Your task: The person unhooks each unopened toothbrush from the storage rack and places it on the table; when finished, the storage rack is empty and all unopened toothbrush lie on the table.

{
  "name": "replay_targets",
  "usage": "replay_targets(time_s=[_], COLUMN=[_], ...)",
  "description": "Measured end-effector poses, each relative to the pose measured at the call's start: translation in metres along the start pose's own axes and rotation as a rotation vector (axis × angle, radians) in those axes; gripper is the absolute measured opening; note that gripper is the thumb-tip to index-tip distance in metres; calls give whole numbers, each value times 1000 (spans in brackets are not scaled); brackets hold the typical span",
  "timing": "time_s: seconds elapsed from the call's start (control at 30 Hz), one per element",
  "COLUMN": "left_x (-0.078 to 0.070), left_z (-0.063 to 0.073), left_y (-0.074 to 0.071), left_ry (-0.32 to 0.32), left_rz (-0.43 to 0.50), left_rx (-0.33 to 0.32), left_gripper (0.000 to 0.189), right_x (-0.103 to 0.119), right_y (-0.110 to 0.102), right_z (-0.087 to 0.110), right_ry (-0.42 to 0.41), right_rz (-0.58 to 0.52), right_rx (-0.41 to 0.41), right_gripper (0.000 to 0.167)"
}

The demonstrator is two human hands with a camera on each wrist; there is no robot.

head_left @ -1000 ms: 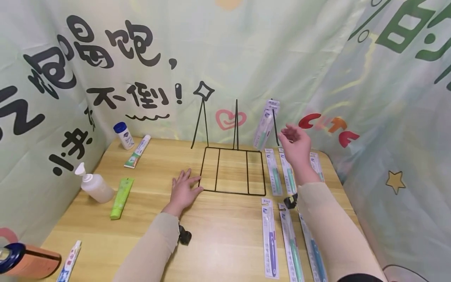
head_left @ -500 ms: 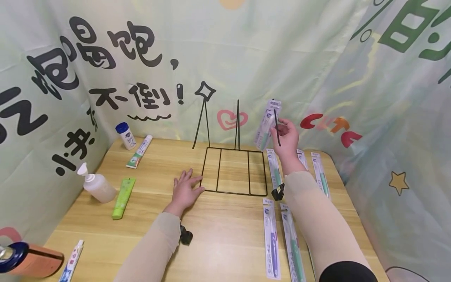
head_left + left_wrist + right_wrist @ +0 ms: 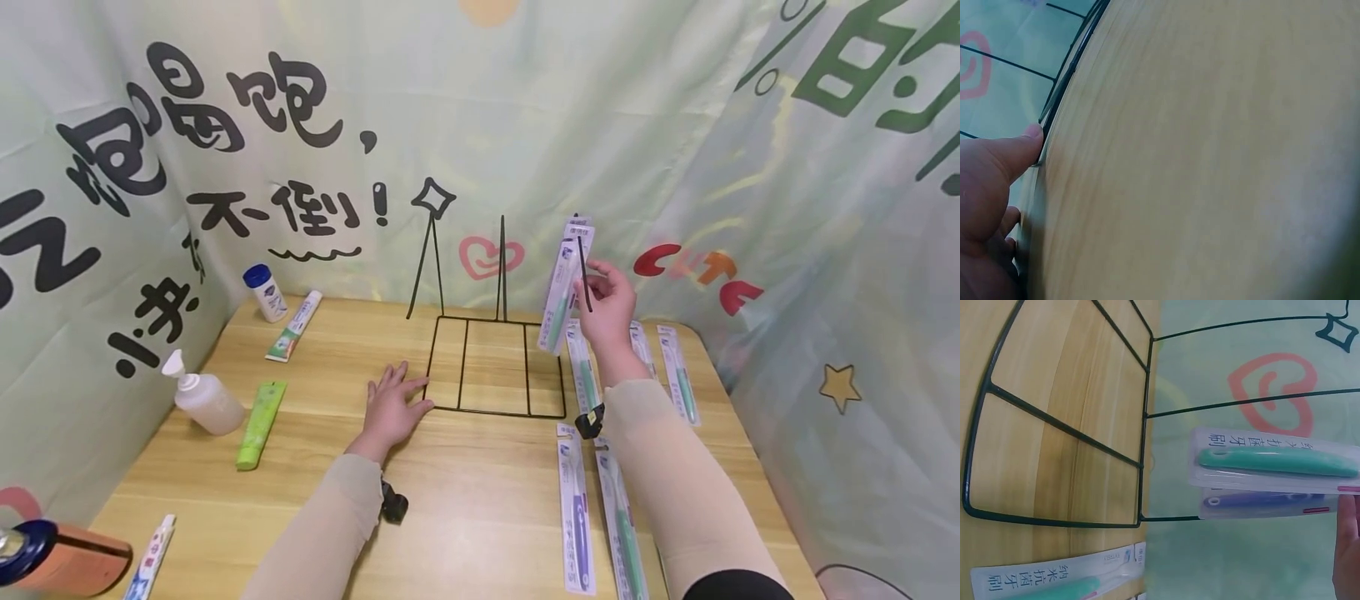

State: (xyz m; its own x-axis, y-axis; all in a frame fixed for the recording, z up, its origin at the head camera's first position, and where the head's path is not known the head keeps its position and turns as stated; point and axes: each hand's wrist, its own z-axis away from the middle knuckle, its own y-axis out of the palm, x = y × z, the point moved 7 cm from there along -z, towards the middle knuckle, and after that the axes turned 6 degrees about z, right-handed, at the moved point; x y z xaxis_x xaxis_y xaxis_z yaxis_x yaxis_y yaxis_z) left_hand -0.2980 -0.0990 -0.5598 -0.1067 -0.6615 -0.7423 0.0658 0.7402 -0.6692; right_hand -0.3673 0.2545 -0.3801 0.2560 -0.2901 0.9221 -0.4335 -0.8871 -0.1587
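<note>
A black wire rack (image 3: 487,411) lies on the wooden table, with upright prongs along its back. From its right prong hangs a packaged toothbrush (image 3: 561,292) with a green handle, tilted. A second packaged toothbrush (image 3: 1260,499), purple-handled, hangs behind it. My right hand (image 3: 609,307) pinches the green one's package at its right edge; the fingertips are partly hidden. My left hand (image 3: 393,408) rests at the rack's front left corner with fingers spread. In the left wrist view, the thumb (image 3: 1019,150) presses against the rack's wire.
More packaged toothbrushes (image 3: 576,517) lie in two rows at the right. At the left are a pump bottle (image 3: 210,402), a green tube (image 3: 261,425), a toothpaste tube (image 3: 295,327), a blue-capped bottle (image 3: 266,293), another tube (image 3: 150,558) and an orange bottle (image 3: 82,558).
My right hand has moved left from beside the prong to the hanging packages. The front package has come forward and lower along the prong, apart from the one behind. My left hand has stayed put.
</note>
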Motion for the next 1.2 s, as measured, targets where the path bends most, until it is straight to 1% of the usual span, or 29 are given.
replay_targets(time_s=[0.13,0.2,0.3,0.4,0.5,0.57,0.6,0.67,0.73,0.77,0.83,0.9,0.97,1.0,1.07,1.13,1.2], left_x=[1,1,1,1,0,-2,-3,-4,-3,-3,-1,1,2,2,2,1,-1], left_z=[1,1,1,1,2,2,2,1,1,1,1,1,1,1,1,1,1], left_y=[1,1,3,3,1,1,1,1,1,0,0,0,0,0,1,1,2], left_ry=[-2,1,-4,-13,-23,-24,-25,-23,-21,-20,-20,-22,-27,-30,-33,-28,-15], left_rz=[5,7,-3,-13,-3,9,14,15,8,5,4,4,8,9,10,16,21], left_rx=[5,4,13,16,15,18,20,23,22,17,11,9,13,17,22,23,22], left_gripper=[52,52,52,51,51,50,50,51,51,51,50,51,51,51,51,51,50], right_x=[2,5,10,17,22,19,16,5,-11,-21,-41,-63,-85,-96,-115,-130,-142], right_y=[-7,-14,-29,-50,-78,-103,-117,-148,-177,-190,-212,-227,-237,-240,-247,-251,-254], right_z=[10,17,29,43,57,67,73,86,100,107,119,130,139,143,151,156,160], right_ry=[59,70,42,-12,-51,-49,-30,53,170,227,314,353,374,386,423,462,511], right_rz=[-31,-41,-32,-11,-14,-39,-32,8,134,214,386,522,614,652,709,747,756], right_rx=[6,6,3,3,-8,-46,-66,-104,-109,-84,19,153,296,359,445,495,509], right_gripper=[30,30,32,32,31,31,31,32,35,36,39,44,45,45,46,46,47])
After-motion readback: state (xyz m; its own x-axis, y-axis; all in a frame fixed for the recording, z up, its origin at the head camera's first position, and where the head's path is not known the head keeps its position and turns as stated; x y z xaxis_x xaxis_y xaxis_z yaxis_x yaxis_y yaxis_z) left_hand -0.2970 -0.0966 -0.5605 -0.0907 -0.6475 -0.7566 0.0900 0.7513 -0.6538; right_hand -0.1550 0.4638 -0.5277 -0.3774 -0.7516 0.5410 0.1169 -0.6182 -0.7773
